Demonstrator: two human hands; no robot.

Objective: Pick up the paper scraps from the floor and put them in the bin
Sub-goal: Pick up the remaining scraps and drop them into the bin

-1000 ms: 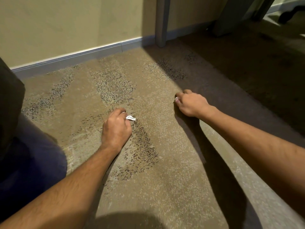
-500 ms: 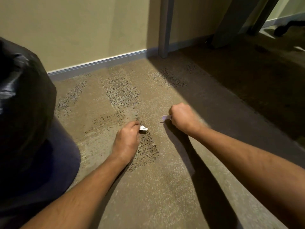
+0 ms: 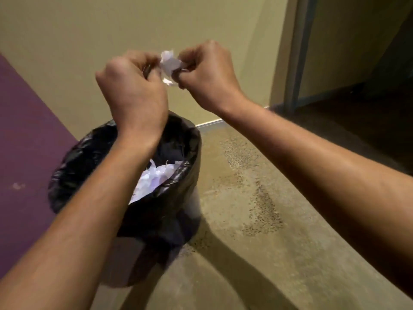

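Paper scraps half-hidden between curled fingers

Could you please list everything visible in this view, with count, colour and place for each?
crumpled paper scraps: one wad, white, pinched between both hands, held up in front of the wall.
bin: one, pale body, on the floor at lower left, under the left forearm.
bin liner: one, glossy black, folded over the bin's rim.
paper in the bin: a pile, white, inside the liner.
carpet: one, tan with dark speckled patches, right of the bin.
wall: one, yellow-green, behind the bin.
purple surface: one, far left.
doorway: one, dark, upper right.
left hand: one, closed on the scraps.
right hand: one, closed on the scraps.
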